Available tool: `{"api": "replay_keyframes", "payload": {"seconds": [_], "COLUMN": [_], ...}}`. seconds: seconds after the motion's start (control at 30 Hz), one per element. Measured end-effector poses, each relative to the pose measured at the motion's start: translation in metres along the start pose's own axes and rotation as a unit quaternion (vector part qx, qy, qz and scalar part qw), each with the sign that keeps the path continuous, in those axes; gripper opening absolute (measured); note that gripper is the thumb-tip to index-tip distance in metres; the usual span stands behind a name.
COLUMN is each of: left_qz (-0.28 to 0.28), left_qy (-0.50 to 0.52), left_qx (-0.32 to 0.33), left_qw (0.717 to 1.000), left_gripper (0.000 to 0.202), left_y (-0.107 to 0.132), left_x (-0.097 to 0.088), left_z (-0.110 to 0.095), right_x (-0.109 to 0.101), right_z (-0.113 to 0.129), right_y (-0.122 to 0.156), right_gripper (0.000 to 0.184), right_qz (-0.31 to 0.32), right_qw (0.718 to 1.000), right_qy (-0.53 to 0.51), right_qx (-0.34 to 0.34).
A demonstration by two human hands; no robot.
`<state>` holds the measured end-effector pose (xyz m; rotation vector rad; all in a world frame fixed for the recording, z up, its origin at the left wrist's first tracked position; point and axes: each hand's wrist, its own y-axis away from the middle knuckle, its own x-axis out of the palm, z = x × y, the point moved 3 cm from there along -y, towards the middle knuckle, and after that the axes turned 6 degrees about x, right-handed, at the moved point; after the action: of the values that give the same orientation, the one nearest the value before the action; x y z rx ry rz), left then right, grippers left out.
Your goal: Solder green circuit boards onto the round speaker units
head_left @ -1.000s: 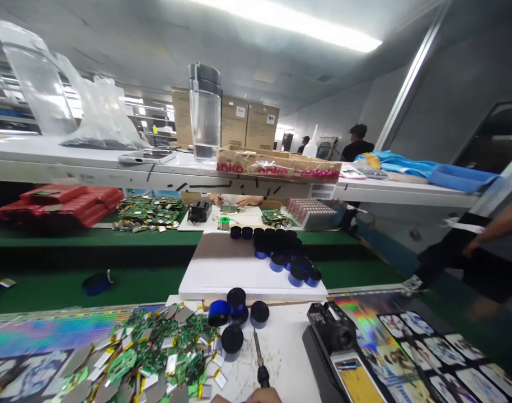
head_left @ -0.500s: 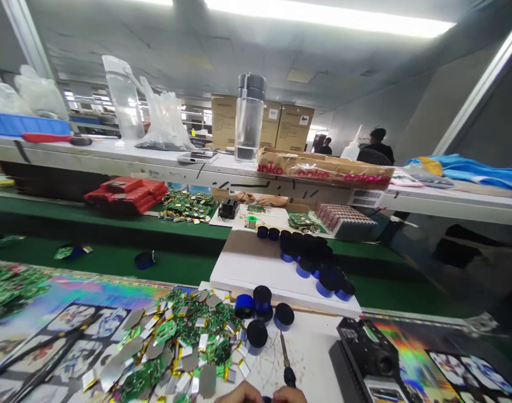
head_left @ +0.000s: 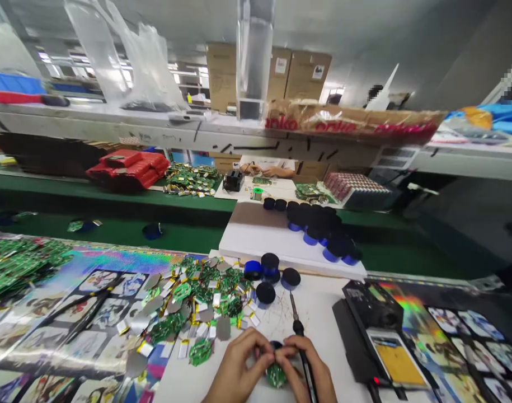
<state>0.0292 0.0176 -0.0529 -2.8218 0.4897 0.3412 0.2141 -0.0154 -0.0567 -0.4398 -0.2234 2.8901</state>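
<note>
At the bottom centre, a green circuit board (head_left: 276,376) sits between my hands, with a dark round cap (head_left: 276,345) just behind it. My left hand (head_left: 244,362) pinches at the board's upper edge with thumb and fingers. Opposite it, my right hand (head_left: 309,366) pinches the same spot, while a soldering iron (head_left: 298,327) is tucked in it, tip pointing away from me. What lies exactly between the fingertips is too small to make out. Several blue-and-black round caps (head_left: 266,292) stand beyond my hands, near a heap of circuit boards with silver battery cells (head_left: 209,296).
A black soldering station (head_left: 367,313) stands on the right. Tweezers (head_left: 85,313) lie on the left mat. Behind, more caps rest on a white board (head_left: 256,235) across the green belt (head_left: 188,226). A shelf (head_left: 163,131) carries bottles and bags. Another person's hands (head_left: 262,169) work opposite.
The view has tilted down, bringing both my hands and the circuit board into fuller sight. The soldering iron now shows lying in my right hand.
</note>
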Motion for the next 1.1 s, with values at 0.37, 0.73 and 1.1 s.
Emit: {"api": "replay_keyframes", "payload": {"seconds": [0.37, 0.73, 1.1], "left_qz": [0.021, 0.035, 0.031], "left_qy": [0.087, 0.079, 0.018], "left_qx": [-0.110, -0.105, -0.040], "left_qw": [0.990, 0.991, 0.999], "left_gripper": [0.034, 0.024, 0.016], "left_y": [0.000, -0.001, 0.000], "left_x": [-0.006, -0.005, -0.007], "left_z": [-0.010, -0.021, -0.032], "right_x": [-0.020, -0.017, -0.014], "right_z": [0.033, 0.034, 0.037], "right_y": [-0.005, -0.001, 0.001], "right_gripper": [0.015, 0.027, 0.033], "right_qz": [0.021, 0.068, 0.077], "right_qw": [0.998, 0.994, 0.994], "right_qy": [0.038, 0.058, 0.051], "right_qx": [-0.039, -0.070, -0.062]}}
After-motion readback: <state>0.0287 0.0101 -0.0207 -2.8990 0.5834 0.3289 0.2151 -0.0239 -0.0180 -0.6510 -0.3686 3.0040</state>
